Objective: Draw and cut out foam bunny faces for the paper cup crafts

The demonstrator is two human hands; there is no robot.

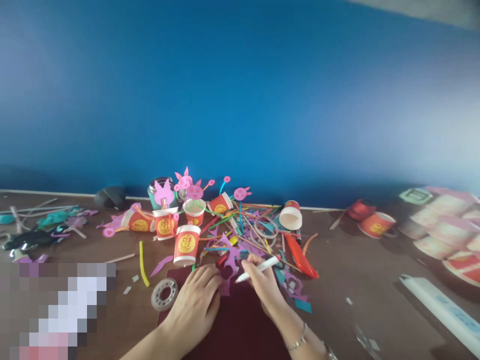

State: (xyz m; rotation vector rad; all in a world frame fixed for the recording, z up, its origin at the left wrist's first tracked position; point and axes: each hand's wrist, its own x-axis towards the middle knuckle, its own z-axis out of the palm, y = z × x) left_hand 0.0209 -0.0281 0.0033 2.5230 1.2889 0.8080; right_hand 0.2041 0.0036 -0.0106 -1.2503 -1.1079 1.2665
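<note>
My right hand (262, 282) is closed around a white marker (257, 270), whose reddish tip points down to the left. My left hand (200, 295) rests knuckles up on a dark red board (240, 330). Its curled fingers press at the edge of a purple paper piece (224, 288); the fingertips are partly hidden. A small red object (221, 260) lies just beyond those fingers. To the left of my left hand lies a roll of clear tape (164, 294). A red and white paper cup (187, 245) stands upright behind that hand.
Behind the board spreads a pile of coloured sticks and purple scraps (247, 235). Several cups carry pink paper faces (195, 190). A red pouch-like item (301, 256) lies right of the pile. Farther right are stacked cups (442, 220) and a white power strip (442, 310).
</note>
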